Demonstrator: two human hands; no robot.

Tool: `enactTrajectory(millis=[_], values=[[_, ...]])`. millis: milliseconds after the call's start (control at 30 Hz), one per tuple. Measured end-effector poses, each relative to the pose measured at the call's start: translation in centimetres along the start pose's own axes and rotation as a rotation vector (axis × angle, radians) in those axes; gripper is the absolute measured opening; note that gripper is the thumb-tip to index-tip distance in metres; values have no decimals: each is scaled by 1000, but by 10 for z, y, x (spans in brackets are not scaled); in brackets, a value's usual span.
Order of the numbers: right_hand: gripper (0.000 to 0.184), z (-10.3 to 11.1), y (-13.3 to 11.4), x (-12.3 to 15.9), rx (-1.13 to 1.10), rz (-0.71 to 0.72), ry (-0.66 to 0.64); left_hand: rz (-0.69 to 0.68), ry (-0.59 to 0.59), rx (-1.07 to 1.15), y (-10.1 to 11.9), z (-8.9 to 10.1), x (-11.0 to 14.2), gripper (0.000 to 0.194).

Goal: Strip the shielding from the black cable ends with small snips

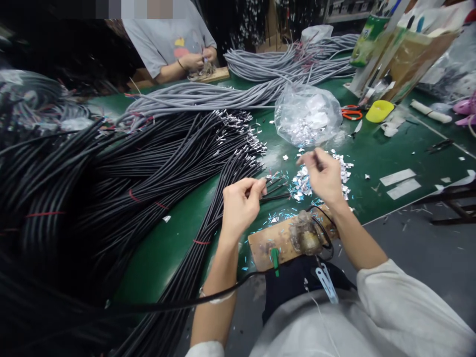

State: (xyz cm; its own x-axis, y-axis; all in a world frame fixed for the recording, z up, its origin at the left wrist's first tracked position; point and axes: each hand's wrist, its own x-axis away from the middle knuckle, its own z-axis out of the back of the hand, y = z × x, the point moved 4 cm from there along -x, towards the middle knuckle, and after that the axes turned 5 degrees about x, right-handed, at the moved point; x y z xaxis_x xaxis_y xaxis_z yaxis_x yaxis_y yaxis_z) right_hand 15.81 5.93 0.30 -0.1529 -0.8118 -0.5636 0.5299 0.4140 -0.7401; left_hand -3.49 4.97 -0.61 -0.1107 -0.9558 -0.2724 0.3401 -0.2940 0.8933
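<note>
My left hand [241,204] is closed in a pinch around the end of a black cable [268,178]. Thin coloured wires poke out just beyond its fingertips. Below them, other black cable ends [277,197] with bared wires lie on the green table. To the right, my right hand [324,174] is raised with curled fingers, slightly blurred; whatever it may pinch cannot be made out. Beneath it spreads a pile of silvery foil scraps [303,186] mixed with short blue bits. A wooden board [266,243] with a small device [308,233] mounted on it sits near my lap.
Bundles of black cable [159,163] cover the left side, with grey cables [201,96] behind. A plastic bag [308,116] of scraps, orange-handled scissors [351,113] and a yellow object [379,111] stand farther back. Across the table a co-worker's hands [199,60] handle something small.
</note>
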Motion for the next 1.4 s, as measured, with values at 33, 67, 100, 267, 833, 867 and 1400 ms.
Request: enactTrajectory(millis=[33,67,100,267,833,867,1400], values=[[22,-3,-4,2,4,35,-25,-18,25,8,1,2,0,32],[19,-6,-9,4,3,66,-40,-41,50,14,2,3,0,28],[16,-10,-13,7,-9,83,-66,-67,73,18,3,4,0,23],[9,-15,-23,14,-87,111,-79,-200,153,12,8,5,2,8],[12,-18,-14,14,-213,-141,-164,-339,176,-118,19,0,7,5],[13,-19,-11,14,-230,-170,-167,-347,171,-122,20,-1,7,5],[15,-26,-2,16,-398,-344,-254,-393,180,-186,24,-3,8,8]])
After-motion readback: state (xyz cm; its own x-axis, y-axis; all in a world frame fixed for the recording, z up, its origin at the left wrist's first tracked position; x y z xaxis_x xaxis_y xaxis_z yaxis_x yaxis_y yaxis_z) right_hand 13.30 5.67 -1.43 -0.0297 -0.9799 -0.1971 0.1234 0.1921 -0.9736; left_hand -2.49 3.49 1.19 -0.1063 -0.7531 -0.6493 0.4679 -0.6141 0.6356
